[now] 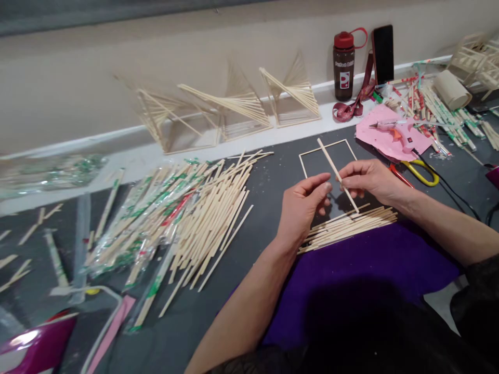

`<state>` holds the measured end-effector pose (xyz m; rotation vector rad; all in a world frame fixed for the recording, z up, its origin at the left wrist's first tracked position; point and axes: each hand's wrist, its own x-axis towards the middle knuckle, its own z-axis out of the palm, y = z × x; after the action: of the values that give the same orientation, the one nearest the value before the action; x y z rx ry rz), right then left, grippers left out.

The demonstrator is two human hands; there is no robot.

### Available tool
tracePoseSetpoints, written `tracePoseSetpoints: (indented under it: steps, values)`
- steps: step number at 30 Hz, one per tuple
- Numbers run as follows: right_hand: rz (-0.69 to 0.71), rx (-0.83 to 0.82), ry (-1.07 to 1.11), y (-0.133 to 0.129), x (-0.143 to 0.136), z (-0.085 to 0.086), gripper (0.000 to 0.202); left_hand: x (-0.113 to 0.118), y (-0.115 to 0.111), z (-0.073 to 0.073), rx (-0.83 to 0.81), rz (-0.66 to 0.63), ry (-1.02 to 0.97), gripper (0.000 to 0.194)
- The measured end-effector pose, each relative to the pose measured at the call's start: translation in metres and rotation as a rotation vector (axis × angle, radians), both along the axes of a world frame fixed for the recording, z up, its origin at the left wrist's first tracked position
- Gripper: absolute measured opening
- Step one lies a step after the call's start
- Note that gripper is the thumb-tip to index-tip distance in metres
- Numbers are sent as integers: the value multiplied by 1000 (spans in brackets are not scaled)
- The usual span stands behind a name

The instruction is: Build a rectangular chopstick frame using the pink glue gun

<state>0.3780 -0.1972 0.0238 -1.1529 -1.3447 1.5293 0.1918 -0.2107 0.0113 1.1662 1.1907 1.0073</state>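
Note:
My right hand (368,179) pinches a wooden chopstick (331,165) near its middle. The chopstick slants, its upper end toward the wall and its lower end above a loose row of chopsticks (351,228). That row lies on purple cloth and the dark tabletop. Close to the chopstick's left side is my left hand (306,202), its fingers loosely curled and thumb near the index finger, with nothing visible in it. Just beyond both hands, a thin rectangular stick frame (323,149) lies flat, partly hidden by the held chopstick and my hands.
Loose chopsticks (218,223) and wrapped chopsticks (136,218) spread to the left. Against the wall stand twisted stick structures (292,96) and a bottle (344,67). At right, a pink glue gun (409,137) with a cord lies near yellow-handled scissors (423,174).

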Motion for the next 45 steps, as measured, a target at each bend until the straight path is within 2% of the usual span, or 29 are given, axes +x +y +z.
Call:
tracePoseSetpoints:
  steps: [3,8,11,15,19,24,28,33,40,45]
  values:
    - [49,-67,-1,-1,-8,-1,14,5,2,-3,-91,29,-144,39]
    - [62,-69,-29,-1,-18,-5,8,8,1,-8,-120,124,-193,37]
    - [49,68,-158,-3,-19,-10,13,0,11,-4,-106,173,-187,34]
    - [42,383,-423,-8,-16,-19,14,-26,42,2,-101,254,-88,26]
    - [119,526,-635,-12,-10,-30,14,-46,71,-7,-183,306,99,15]
    - [232,552,-761,-13,-7,-36,19,-46,78,-25,-194,254,353,8]
    - [297,531,-810,-14,-8,-36,22,-42,77,-33,-169,228,462,21]
    - [318,518,-828,-15,-9,-36,22,-44,79,-35,-128,185,541,36]
    - [322,533,-841,-16,-10,-36,22,-43,81,-35,-76,132,660,45]
    - [331,521,-864,-16,-10,-37,22,-40,83,-34,-54,122,674,45]
